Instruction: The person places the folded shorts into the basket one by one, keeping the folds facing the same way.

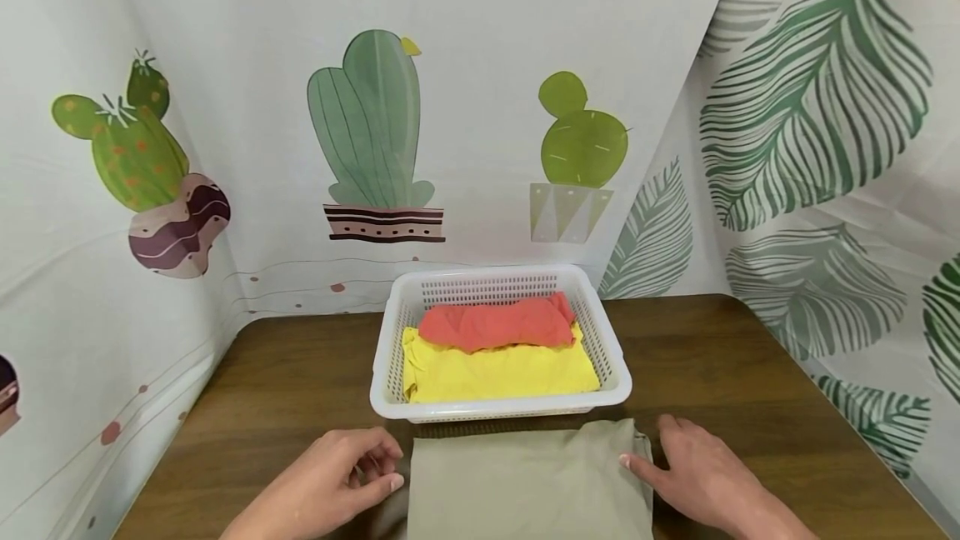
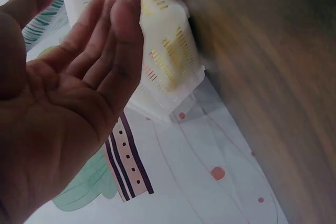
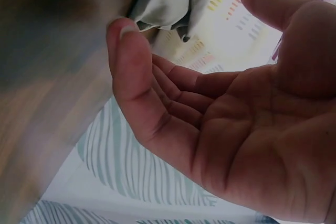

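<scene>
A folded khaki cloth (image 1: 525, 482) lies on the table in front of the basket, its lower part cut off by the head view's edge. My left hand (image 1: 322, 482) is just beside its left edge, fingers loosely bent around nothing. At the right edge is my right hand (image 1: 705, 473), its thumb over the cloth's border. The right wrist view shows this hand's palm (image 3: 252, 129) bare, with the fingers relaxed and a corner of the cloth (image 3: 168, 3) beyond the fingertips. In the left wrist view the palm (image 2: 63, 98) holds nothing.
Behind the cloth stands a white slotted basket (image 1: 502, 408). Inside it a rolled red cloth (image 1: 498, 323) lies behind a folded yellow cloth (image 1: 502, 373). The brown wooden table (image 1: 300, 382) ends at a printed curtain (image 1: 480, 148) with cactus and leaf pictures.
</scene>
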{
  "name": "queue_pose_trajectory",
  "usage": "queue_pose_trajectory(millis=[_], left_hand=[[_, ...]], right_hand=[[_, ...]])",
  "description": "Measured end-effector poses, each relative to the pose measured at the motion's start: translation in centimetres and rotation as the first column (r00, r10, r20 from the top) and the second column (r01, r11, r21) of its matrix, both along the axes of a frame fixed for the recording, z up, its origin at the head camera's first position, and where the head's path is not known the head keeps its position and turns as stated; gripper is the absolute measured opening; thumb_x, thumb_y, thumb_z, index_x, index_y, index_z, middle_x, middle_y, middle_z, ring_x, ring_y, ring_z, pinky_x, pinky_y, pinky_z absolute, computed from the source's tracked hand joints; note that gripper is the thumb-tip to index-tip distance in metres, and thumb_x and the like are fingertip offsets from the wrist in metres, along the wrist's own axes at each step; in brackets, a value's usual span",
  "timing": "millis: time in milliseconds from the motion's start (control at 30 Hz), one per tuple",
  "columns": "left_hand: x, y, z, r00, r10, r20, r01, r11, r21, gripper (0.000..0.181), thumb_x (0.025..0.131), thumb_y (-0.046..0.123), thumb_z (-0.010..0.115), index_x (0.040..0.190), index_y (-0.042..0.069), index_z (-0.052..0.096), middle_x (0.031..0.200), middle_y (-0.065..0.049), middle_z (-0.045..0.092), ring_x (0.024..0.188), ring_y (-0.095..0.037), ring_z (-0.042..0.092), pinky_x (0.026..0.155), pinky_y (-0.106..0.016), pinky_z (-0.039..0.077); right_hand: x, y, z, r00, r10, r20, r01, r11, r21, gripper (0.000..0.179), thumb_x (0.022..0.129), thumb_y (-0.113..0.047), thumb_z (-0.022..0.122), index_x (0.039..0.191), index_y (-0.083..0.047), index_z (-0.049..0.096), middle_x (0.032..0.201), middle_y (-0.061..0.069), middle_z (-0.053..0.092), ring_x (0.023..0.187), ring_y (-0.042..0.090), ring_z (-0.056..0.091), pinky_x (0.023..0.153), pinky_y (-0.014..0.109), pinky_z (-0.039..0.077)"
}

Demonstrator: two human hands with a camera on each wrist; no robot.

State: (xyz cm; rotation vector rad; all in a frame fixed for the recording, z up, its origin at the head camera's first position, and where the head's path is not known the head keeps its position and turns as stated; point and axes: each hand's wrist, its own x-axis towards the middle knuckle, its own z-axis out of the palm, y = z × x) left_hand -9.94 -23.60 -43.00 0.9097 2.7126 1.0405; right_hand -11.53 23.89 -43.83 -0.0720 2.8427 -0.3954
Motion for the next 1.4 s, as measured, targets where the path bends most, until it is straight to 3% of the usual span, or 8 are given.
queue_pose_trajectory(millis=[100,367,667,833,1067,1200,1300,1400], left_hand=[[-0.1,0.0,-0.3,0.998,-0.01,0.057,0.011,1.0,-0.011,0.019,0.102,0.033,0.074,0.113,0.019,0.069,0.095,0.019,0.066,0.083,0.003,0.063,0.072,-0.024,0.058],[-0.2,0.2,-1.0,0.987,0.001,0.162,-0.002,1.0,0.006,0.037,0.1,0.035,0.076,0.126,0.011,0.064,0.097,0.015,0.067,0.079,0.001,0.063,0.07,-0.024,0.057],[-0.3,0.8,-1.3,0.942,0.08,0.327,-0.079,0.997,-0.019,0.058,0.098,0.037,0.078,0.138,0.0,0.058,0.101,0.007,0.069,0.079,-0.005,0.064,0.069,-0.025,0.055],[-0.3,1.0,-1.2,0.903,0.124,0.41,-0.128,0.992,-0.017,0.066,0.098,0.036,0.078,0.141,-0.009,0.055,0.1,0.004,0.07,0.077,-0.01,0.066,0.068,-0.026,0.053],[-0.2,1.6,-1.6,0.886,0.149,0.44,-0.187,0.981,0.044,0.068,0.097,0.031,0.077,0.139,-0.017,0.053,0.095,0.001,0.071,0.073,-0.015,0.069,0.066,-0.026,0.053],[-0.2,1.8,-1.9,0.857,0.145,0.494,-0.226,0.968,0.108,0.066,0.097,0.023,0.078,0.137,-0.022,0.051,0.095,-0.003,0.072,0.074,-0.02,0.071,0.064,-0.027,0.056],[-0.2,2.0,-2.1,0.837,0.141,0.528,-0.246,0.96,0.134,0.066,0.096,0.02,0.079,0.137,-0.023,0.051,0.095,-0.005,0.072,0.075,-0.023,0.072,0.065,-0.029,0.059],[-0.4,2.2,-2.3,0.828,0.144,0.542,-0.257,0.956,0.139,0.066,0.095,0.02,0.079,0.137,-0.023,0.051,0.093,-0.006,0.071,0.074,-0.024,0.073,0.066,-0.031,0.06]], right_hand=[[-0.1,0.1,-0.1,1.0,0.0,0.015,0.0,1.0,-0.01,0.097,0.09,-0.071,0.071,0.126,0.019,0.058,0.115,0.026,0.068,0.108,0.042,0.066,0.091,0.061,0.055],[-0.3,0.5,-0.4,0.999,-0.001,0.041,0.004,0.998,-0.063,0.08,0.092,-0.069,0.07,0.111,0.009,0.062,0.091,0.008,0.062,0.085,0.025,0.059,0.076,0.049,0.055],[-0.2,0.3,-0.6,0.999,-0.012,0.047,0.018,0.993,-0.116,0.07,0.093,-0.065,0.072,0.104,0.003,0.062,0.084,0.006,0.057,0.079,0.022,0.053,0.069,0.041,0.051],[-0.2,0.1,-0.7,0.999,-0.024,0.042,0.03,0.99,-0.136,0.069,0.093,-0.065,0.071,0.102,0.003,0.062,0.081,0.006,0.054,0.076,0.021,0.051,0.066,0.038,0.049],[-0.2,-0.3,-0.9,0.999,-0.033,-0.016,0.03,0.988,-0.15,0.06,0.093,-0.061,0.074,0.096,-0.002,0.063,0.08,0.004,0.053,0.076,0.02,0.05,0.067,0.037,0.047],[0.0,-0.5,-1.0,0.997,-0.031,-0.068,0.02,0.988,-0.155,0.053,0.092,-0.057,0.077,0.092,-0.006,0.063,0.079,0.003,0.053,0.076,0.019,0.05,0.068,0.037,0.047],[0.0,-0.6,-1.0,0.998,-0.038,-0.057,0.028,0.985,-0.17,0.052,0.092,-0.056,0.077,0.093,-0.006,0.063,0.079,0.003,0.053,0.076,0.019,0.05,0.067,0.036,0.047],[-0.1,-0.8,-1.0,0.999,-0.047,-0.025,0.042,0.982,-0.186,0.055,0.092,-0.057,0.077,0.097,-0.004,0.064,0.08,0.004,0.054,0.077,0.02,0.051,0.067,0.037,0.047]])
